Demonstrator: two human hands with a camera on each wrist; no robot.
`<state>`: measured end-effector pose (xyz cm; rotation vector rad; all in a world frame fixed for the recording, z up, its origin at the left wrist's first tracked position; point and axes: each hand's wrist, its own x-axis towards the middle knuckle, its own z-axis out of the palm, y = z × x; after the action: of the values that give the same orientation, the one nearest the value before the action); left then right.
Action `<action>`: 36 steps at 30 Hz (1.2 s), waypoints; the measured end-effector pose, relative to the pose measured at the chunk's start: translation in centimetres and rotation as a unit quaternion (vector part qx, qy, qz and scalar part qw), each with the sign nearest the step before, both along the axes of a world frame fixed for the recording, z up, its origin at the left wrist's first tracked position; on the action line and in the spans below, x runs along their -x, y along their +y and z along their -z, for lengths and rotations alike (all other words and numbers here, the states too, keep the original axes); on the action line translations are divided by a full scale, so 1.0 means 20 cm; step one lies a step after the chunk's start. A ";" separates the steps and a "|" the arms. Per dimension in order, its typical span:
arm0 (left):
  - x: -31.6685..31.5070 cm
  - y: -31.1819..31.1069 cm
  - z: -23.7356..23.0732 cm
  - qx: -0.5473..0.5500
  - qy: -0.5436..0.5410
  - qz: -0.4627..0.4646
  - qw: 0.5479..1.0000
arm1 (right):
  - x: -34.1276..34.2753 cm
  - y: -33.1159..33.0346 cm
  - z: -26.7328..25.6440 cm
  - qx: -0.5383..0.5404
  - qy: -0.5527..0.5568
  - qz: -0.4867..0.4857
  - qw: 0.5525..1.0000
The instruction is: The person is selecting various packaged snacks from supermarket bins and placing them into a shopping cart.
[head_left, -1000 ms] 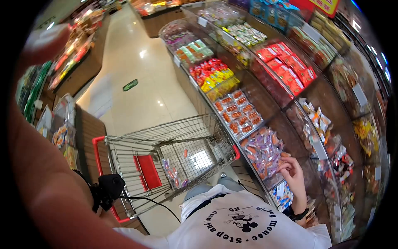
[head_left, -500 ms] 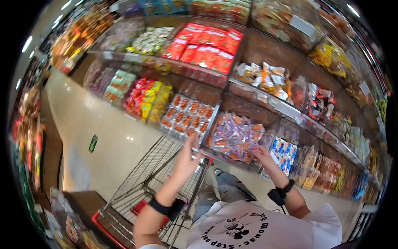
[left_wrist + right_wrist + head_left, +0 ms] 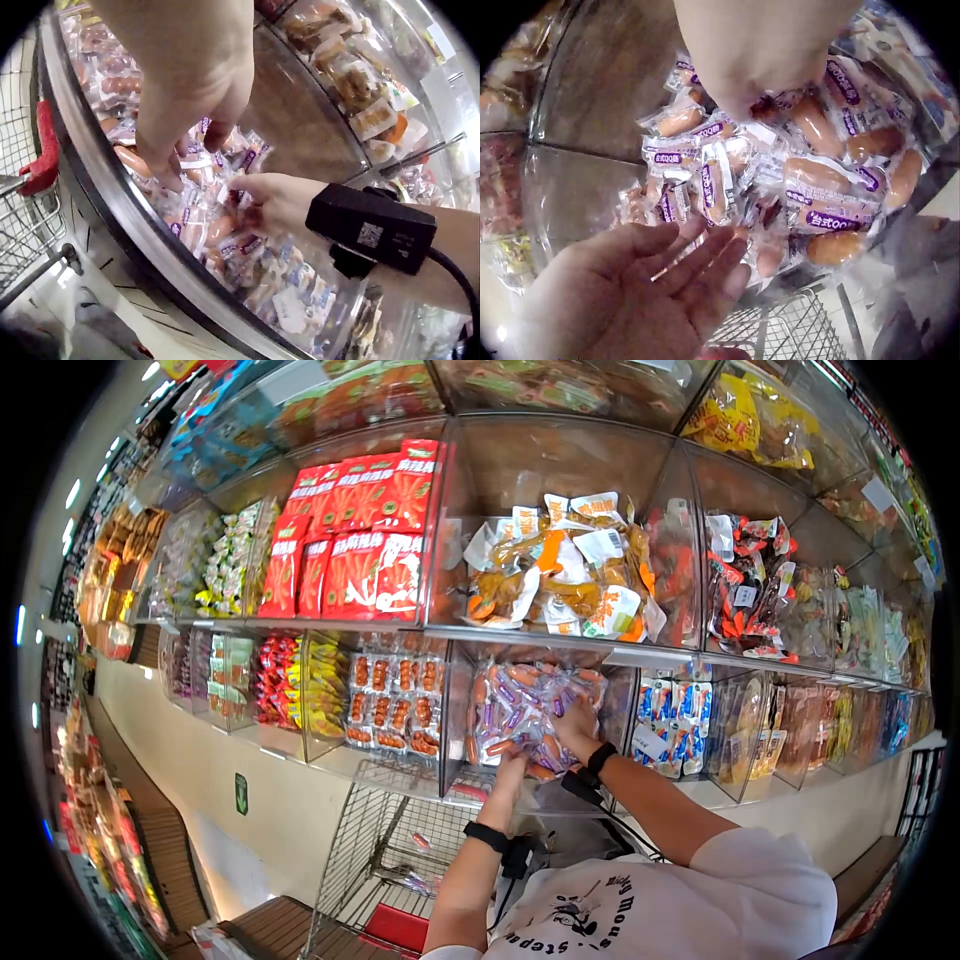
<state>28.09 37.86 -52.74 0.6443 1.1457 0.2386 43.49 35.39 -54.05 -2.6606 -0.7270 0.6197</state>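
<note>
We can come in over the front rim (image 3: 124,210), down onto the sausage packets (image 3: 515,710). A clear divider (image 3: 458,710) on each side bars any sideways pass, and the upper shelf (image 3: 540,637) rises behind. Our left hand (image 3: 508,772) and right hand (image 3: 577,728) crowd the packets, a small gap between them; the cart (image 3: 395,928) stands below.
</note>
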 end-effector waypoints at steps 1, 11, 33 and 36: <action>-0.03 0.03 -0.07 -0.032 0.007 0.001 0.999 | 0.00 0.04 -0.02 0.022 0.027 0.004 0.999; -0.12 0.11 0.62 -0.152 -0.003 0.042 0.988 | 0.06 0.05 0.00 0.071 0.023 -0.212 0.974; 0.11 0.09 -0.24 -0.039 -0.039 0.094 0.994 | -0.02 0.09 -0.28 0.070 0.312 -0.151 0.935; 0.32 0.00 -0.47 -0.090 -0.060 0.038 0.993 | 0.01 0.13 -0.14 0.140 0.215 -0.133 0.957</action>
<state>21.68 37.82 -43.30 0.8195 0.9885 0.3139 43.34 37.96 -51.26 -2.5398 -0.9240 1.4149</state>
